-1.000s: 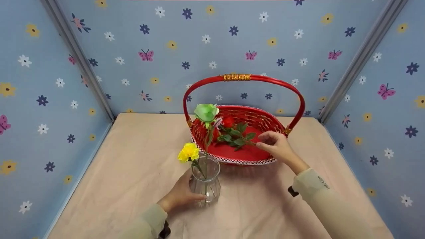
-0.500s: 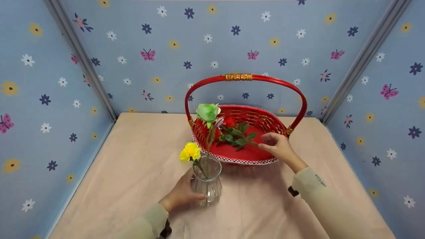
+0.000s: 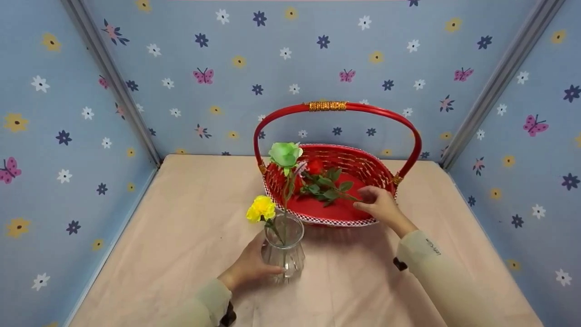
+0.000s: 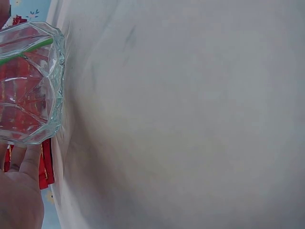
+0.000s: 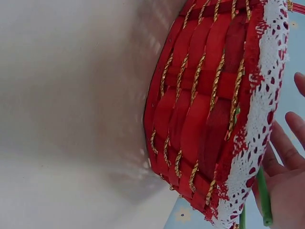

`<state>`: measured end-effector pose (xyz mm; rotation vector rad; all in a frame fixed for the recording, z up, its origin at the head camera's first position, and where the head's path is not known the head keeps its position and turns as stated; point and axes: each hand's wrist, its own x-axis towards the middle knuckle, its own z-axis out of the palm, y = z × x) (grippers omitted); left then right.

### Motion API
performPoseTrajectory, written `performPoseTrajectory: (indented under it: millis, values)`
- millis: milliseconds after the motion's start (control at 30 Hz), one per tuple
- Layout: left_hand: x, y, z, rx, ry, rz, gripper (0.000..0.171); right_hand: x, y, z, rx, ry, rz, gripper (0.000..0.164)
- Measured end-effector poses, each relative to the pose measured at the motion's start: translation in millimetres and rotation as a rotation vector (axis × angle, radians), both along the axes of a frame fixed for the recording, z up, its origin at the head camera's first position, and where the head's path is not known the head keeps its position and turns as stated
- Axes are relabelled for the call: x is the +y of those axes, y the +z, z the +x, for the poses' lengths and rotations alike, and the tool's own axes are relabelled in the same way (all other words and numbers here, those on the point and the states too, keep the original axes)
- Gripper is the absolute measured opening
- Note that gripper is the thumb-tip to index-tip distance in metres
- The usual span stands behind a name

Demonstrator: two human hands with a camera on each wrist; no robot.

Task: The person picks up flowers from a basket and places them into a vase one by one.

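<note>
My left hand (image 3: 252, 263) grips a clear glass vase (image 3: 292, 261), its thumb across the front. A yellow carnation (image 3: 261, 208) leans left out of the vase mouth, and a taller green rose (image 3: 285, 155) stands above it. The faceted glass and a green stem (image 4: 40, 45) inside show in the left wrist view. Over the right side of a red woven basket (image 3: 349, 221), my right hand (image 3: 381, 206) has thumb and fingers apart beside the leafy stem of a red rose (image 3: 314, 166). In the right wrist view, a green stem end (image 5: 263, 198) lies before the open palm.
The basket's tall arched handle (image 3: 327, 106), wrapped in gold at the top, rises behind the flowers. White lace trim (image 5: 257, 119) edges the basket. A pale cloth (image 3: 190, 218) covers the table, and blue patterned panels (image 3: 290, 59) enclose the back and both sides.
The right hand has drawn slightly right and its fingers have parted from the stem in the basket. The left hand stays on the vase. The head view has shifted a little.
</note>
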<state>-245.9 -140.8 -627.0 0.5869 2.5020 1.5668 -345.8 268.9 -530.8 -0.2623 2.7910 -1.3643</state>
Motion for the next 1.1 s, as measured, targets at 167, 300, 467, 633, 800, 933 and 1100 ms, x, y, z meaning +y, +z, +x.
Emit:
performPoseTrajectory:
  millis: [167, 300, 467, 633, 800, 933, 1100]
  values:
    - [0.7, 0.5, -0.1, -0.002, 0.007, -0.007, 0.117, -0.3, -2.4, -2.7, -0.021, 0.01, 0.017, 0.044]
    - [0.9, 0.3, 0.5, 0.005, 0.012, -0.007, 0.114, -0.9, -2.6, -3.8, -0.028, 0.011, 0.037, 0.045]
    - [0.4, 0.1, 2.2, 0.021, 0.017, 0.001, 0.105, -1.9, -2.7, -5.8, -0.025, 0.007, 0.078, 0.045]
    - [0.5, 0.5, 2.9, 0.029, 0.019, 0.003, 0.105, -2.2, -2.6, -6.7, -0.037, -0.012, 0.085, 0.043]
    - [0.6, 0.0, 2.3, 0.03, 0.013, 0.0, 0.108, -0.7, -3.0, -6.7, -0.034, -0.024, 0.075, 0.041]
    - [-0.1, -1.1, 1.7, 0.037, 0.012, -0.001, 0.109, -0.2, -4.2, -6.4, -0.014, -0.044, 0.044, 0.032]
    - [-1.1, -1.1, 1.5, 0.023, 0.016, 0.002, 0.11, -0.5, -5.7, -6.6, 0.035, -0.076, 0.011, 0.023]
